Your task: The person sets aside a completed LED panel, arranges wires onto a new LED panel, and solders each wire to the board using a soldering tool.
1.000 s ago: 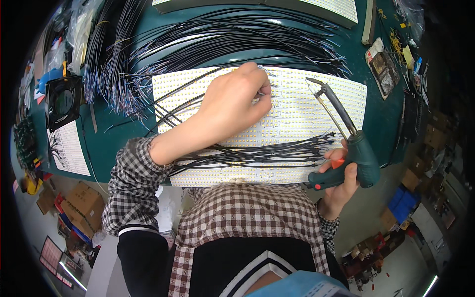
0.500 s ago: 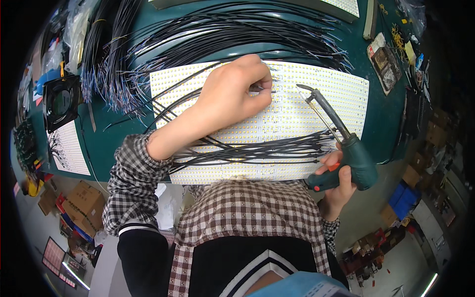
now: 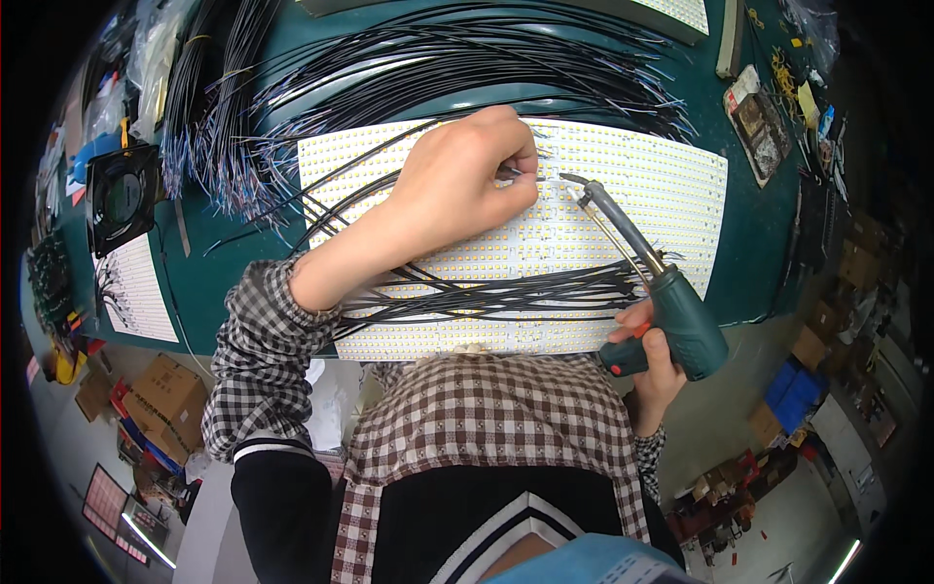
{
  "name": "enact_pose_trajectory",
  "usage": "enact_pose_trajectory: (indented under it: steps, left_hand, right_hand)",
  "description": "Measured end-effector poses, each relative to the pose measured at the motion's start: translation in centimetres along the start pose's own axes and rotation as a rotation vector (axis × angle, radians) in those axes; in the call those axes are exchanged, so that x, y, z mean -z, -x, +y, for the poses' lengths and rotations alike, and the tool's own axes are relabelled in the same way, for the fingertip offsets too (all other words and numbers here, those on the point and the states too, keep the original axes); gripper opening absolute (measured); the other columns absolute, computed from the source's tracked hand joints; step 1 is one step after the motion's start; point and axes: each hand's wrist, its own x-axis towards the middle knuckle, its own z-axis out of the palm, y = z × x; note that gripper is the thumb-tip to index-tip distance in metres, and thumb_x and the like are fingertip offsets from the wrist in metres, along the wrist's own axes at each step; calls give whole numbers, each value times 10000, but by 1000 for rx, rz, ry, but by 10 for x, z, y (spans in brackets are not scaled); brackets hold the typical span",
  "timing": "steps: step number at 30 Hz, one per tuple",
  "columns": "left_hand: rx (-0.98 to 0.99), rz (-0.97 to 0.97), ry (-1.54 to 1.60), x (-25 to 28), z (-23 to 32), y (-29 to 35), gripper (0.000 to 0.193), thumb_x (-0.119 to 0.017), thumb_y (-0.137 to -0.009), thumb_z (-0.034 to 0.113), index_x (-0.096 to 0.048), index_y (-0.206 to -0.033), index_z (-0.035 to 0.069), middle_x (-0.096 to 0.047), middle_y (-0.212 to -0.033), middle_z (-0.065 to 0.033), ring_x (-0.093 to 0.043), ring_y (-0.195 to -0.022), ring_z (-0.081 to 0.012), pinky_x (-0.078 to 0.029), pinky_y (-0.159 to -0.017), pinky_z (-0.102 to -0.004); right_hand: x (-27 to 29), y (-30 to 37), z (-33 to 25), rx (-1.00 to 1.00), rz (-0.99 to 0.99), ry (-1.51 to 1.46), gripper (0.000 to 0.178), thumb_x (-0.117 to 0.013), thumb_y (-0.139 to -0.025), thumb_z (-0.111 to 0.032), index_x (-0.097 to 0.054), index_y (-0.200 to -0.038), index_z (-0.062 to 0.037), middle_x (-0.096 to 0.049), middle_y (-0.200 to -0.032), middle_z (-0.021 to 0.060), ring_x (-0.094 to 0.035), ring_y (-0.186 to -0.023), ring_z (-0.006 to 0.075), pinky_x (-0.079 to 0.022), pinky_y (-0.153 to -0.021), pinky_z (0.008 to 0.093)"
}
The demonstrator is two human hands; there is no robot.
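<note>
A white LED panel (image 3: 671, 209) dotted with rows of small yellowish LEDs lies across the table in front of me. Over its upper middle, my left hand (image 3: 472, 165) pinches a black cable (image 3: 375, 185), whose thin wire end pokes out past my thumb. My right hand (image 3: 654, 365) grips a green soldering gun (image 3: 689, 326) with a red trigger. Its dark tip points left, close beside that wire end at the panel's middle strip; whether they touch I cannot tell. Several black cables (image 3: 506, 292) lie in a bundle across the panel's near part.
Many black cables (image 3: 467, 63) with stripped ends spread behind the panel, and more hang in bunches at left. A black square fan (image 3: 122, 200) and a smaller LED strip panel (image 3: 141, 287) sit at left. A dirty solder tray (image 3: 757, 127) lies at far right.
The soldering gun has moved left in my right hand, bringing its tip from right of the wire end to close beside it. My left hand has barely shifted.
</note>
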Motion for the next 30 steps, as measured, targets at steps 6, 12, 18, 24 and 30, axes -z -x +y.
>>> enact_pose_trajectory:
  steps: [6,12,18,24,30]
  left_hand:
    - [-2,-33,-44,3,3,1,86,-611,-700,109,-583,-734,35,-586,-776,-103,-600,-695,-306,-475,-615,-387]
    - [-8,-39,-44,3,4,1,92,-609,-699,107,-581,-730,26,-583,-774,-110,-597,-694,-312,-475,-616,-392]
    - [-13,-47,-61,5,5,-1,90,-605,-699,106,-578,-723,24,-582,-770,-114,-593,-687,-319,-473,-611,-399]
    - [-24,-39,-56,3,3,0,93,-606,-701,108,-571,-718,24,-580,-769,-118,-593,-686,-323,-474,-612,-404]
    - [-37,-38,-58,3,3,0,96,-606,-703,110,-566,-719,24,-580,-773,-121,-593,-689,-326,-476,-615,-408]
  right_hand:
    - [1,1,4,11,-18,108,376,-588,-877,-270,-533,-1002,80,-575,-852,152,-607,-736,216,-526,-674,322]
    - [-1,2,2,5,-5,15,194,-627,-824,-41,-586,-978,70,-625,-864,139,-628,-733,200,-523,-676,310]
    - [-1,1,3,31,-29,122,147,-608,-811,44,-594,-952,83,-631,-849,145,-631,-743,207,-533,-691,327]
    - [-5,3,3,-9,13,56,129,-613,-804,46,-598,-926,83,-634,-808,132,-623,-741,201,-521,-685,315]
    - [-5,1,2,12,-23,123,118,-626,-800,40,-610,-913,72,-638,-789,121,-610,-733,185,-498,-683,304]
